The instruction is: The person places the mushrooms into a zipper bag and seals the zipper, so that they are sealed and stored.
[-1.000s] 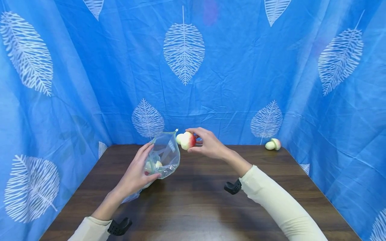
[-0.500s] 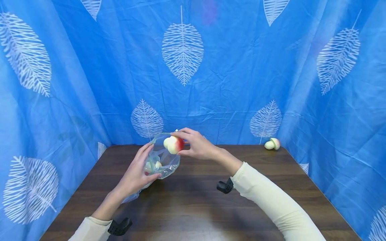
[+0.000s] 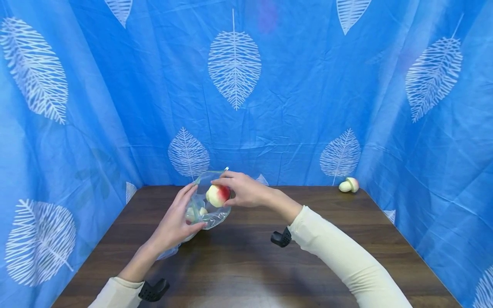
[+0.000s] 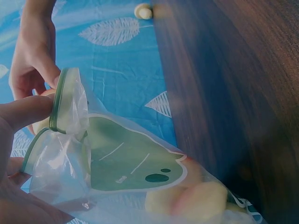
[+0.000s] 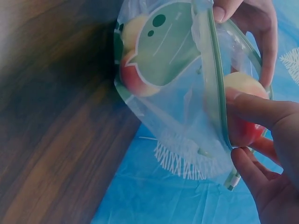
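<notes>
My right hand (image 3: 248,190) grips a toy mushroom (image 3: 218,195) with a red and cream cap between thumb and fingers. The mushroom is at the open mouth of a clear zip bag (image 3: 217,218), partly within its rim. With my left hand (image 3: 173,222) I hold the bag by its green-edged mouth, thumb and fingers spread on either side. Through the plastic in the right wrist view, several more red and cream pieces (image 5: 135,77) show at the bottom of the bag. A green printed patch (image 4: 135,158) covers part of the bag's side.
Another toy mushroom (image 3: 348,185) lies at the back right corner of the dark wooden table (image 3: 246,273). A blue curtain (image 3: 277,115) with white leaf prints surrounds the table. Black wrist mounts (image 3: 281,237) stick out below both wrists.
My right hand has carried the mushroom left and slightly down, from beside the bag into its mouth. The left hand and bag have stayed nearly still.
</notes>
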A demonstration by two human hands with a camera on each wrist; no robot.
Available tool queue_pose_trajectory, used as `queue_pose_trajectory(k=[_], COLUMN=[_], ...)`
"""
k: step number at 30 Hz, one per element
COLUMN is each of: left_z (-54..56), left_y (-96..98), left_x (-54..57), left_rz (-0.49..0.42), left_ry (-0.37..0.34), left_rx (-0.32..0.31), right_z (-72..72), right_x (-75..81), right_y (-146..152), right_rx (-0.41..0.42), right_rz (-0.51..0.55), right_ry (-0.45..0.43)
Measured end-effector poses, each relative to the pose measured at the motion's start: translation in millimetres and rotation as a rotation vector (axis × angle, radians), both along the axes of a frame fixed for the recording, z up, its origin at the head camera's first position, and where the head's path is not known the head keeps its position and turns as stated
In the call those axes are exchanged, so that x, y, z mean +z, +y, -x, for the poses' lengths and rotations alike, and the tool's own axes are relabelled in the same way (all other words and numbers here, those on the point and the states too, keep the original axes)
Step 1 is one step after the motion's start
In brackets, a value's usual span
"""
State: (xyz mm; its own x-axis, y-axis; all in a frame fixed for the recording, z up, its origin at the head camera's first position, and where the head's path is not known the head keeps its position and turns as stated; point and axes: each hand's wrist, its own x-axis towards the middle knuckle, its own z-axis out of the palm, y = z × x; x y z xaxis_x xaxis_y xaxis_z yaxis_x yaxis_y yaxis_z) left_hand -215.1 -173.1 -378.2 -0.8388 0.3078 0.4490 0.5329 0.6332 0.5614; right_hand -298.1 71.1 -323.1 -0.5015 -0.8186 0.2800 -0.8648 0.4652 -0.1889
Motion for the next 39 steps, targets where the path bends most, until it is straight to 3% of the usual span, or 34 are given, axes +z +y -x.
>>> queue_pose_trajectory(k=[10, 16, 25, 39], left_z=[-1.3, -1.5, -1.8, -1.6], left_y=[2.3, 3.1, 1.1, -0.6], left_x=[-1.2, -0.8, 0.8, 1.0], left_rz=[0.009, 0.035, 0.019, 0.006], left_ry=[0.027, 0.051, 0.028, 0.038], left_rx=[-0.008, 0.013, 0.015, 0.014], right_z=[-0.5, 0.9, 1.4, 3.9], right_x=[-1.7, -3.9, -2.9, 0.2], right_y=[-2.5, 2.2, 19.8, 51.4], right_rx=[-0.020, 0.014, 0.048, -0.081], right_rz=[-0.076, -0.021, 0.088, 0.096], right_ry=[-0.014, -0.020, -0.042, -0.091])
